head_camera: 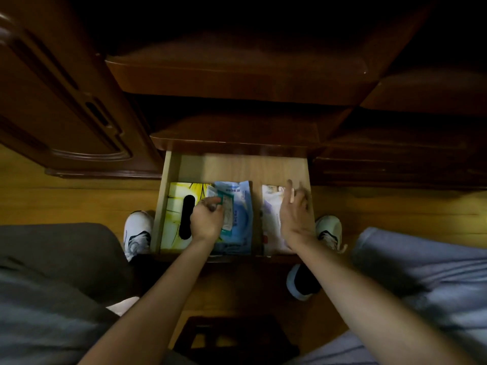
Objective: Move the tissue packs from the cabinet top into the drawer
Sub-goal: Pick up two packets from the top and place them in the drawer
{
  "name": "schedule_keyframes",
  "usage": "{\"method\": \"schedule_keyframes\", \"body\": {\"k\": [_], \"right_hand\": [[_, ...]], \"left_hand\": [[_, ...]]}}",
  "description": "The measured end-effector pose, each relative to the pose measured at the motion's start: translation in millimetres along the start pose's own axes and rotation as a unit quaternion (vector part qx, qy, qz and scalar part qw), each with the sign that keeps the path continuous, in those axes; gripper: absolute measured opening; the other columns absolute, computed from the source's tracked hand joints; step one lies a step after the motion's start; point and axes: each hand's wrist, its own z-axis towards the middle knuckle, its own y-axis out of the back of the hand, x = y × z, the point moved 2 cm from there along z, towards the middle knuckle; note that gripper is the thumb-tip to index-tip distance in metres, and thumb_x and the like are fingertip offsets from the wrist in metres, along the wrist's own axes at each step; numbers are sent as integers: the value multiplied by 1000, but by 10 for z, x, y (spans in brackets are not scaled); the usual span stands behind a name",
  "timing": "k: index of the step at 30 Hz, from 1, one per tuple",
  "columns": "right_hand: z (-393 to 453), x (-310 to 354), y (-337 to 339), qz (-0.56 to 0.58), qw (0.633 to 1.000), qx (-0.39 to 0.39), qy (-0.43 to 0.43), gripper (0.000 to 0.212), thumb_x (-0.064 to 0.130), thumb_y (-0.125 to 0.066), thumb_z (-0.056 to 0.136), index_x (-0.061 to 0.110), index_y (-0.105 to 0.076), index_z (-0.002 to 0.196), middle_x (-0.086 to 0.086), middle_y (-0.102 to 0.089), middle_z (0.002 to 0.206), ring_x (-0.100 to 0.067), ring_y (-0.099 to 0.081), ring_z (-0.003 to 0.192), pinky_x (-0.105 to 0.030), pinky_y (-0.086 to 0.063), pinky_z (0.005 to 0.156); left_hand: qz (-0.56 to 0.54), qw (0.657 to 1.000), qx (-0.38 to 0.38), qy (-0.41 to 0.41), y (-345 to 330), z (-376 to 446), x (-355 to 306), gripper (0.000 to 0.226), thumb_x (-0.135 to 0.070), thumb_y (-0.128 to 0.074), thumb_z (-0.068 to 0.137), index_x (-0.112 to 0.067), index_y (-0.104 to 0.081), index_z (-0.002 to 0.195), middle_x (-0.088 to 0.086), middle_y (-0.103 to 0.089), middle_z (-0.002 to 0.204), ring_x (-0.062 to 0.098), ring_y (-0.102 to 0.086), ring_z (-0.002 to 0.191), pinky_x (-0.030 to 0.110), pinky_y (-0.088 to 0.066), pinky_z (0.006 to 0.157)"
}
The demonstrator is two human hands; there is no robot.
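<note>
The wooden drawer [168, 180] stands pulled out below the dark cabinet top [237, 130]. Inside lie a yellow tissue pack [175, 206] with a black oval opening on the left, a blue pack [241, 214] in the middle and a white pack [271, 206] on the right. My left hand [207, 219] pinches a small teal-edged tissue pack [227, 212] over the blue pack. Over the white pack hovers my right hand [296, 209], blurred, with its fingers spread and nothing in it. No pack shows on the cabinet top.
A dark wardrobe door [66, 101] stands to the left and more dark furniture [421, 143] to the right. White shoes [138, 233] flank the drawer on the wooden floor. My knees fill the lower corners, and a dark stool [232, 338] is below.
</note>
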Motion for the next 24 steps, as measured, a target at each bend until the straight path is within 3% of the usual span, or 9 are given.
{"method": "schedule_keyframes", "body": {"k": [3,5,8,13,16,18,19,22,24], "right_hand": [[30,231,-19,-66,993,-30,94,82,15,-56,97,15,-6,162,-19,-9,167,-37,-22,150,-49,-31,116],[120,343,-85,-79,988,26,131,97,19,-70,88,19,-7,162,-15,-5,168,-34,-13,153,-52,-24,118],[213,277,-225,-115,975,138,133,98,17,-72,85,19,-10,161,-13,-2,168,-35,-5,153,-55,-19,121],[111,-61,-362,-48,974,179,131,107,14,-73,79,26,-4,159,-7,-7,164,-33,-12,149,-47,-32,117],[111,-86,-287,-41,979,152,129,105,15,-73,79,24,-7,160,-7,-10,163,-33,-10,150,-46,-28,119],[194,-12,-143,37,982,114,143,89,19,-69,87,21,-17,160,-7,-22,164,-29,-18,151,-46,-23,122],[230,30,-45,144,975,117,123,77,23,-65,92,21,-25,158,-6,-34,161,-26,-28,149,-45,-27,121],[218,140,229,450,868,203,47,63,32,-62,99,22,-34,155,2,-53,143,-19,-51,133,-40,-47,107],[155,113,322,472,849,223,84,60,24,-72,93,18,-46,146,3,-56,135,-20,-58,124,-39,-54,99]], "left_hand": [[3,1000,2,-11,-16,-3,10,13,-16,-63,94,-16,-68,106,-1,-66,98,18,-63,92,27,-50,72],[-2,1000,4,-11,-19,2,9,12,-16,-62,95,-17,-66,106,-1,-65,99,17,-63,91,25,-51,67],[-8,1000,8,-23,-13,-16,32,22,-8,-58,96,-15,-61,117,-2,-62,101,14,-64,90,13,-46,56],[-63,996,51,-48,-50,-54,62,68,9,-60,89,-17,-34,146,3,-63,119,17,-63,110,37,-58,88],[-113,990,78,-41,-162,-67,38,72,13,-62,87,-9,-29,147,4,-63,121,16,-62,113,30,-55,90],[-123,988,85,-30,-225,-67,52,52,9,-65,88,1,-44,135,12,-65,124,25,-63,115,36,-56,92],[-122,988,90,-28,-249,-75,65,43,6,-66,89,3,-51,129,15,-67,121,28,-64,114,39,-57,90],[-142,983,111,-38,-302,-101,66,23,5,-66,90,-5,-63,110,13,-71,111,31,-68,107,31,-61,75],[-143,978,140,-61,-343,-107,22,19,5,-67,89,-4,-64,106,17,-72,108,35,-69,104,37,-61,76]]}}
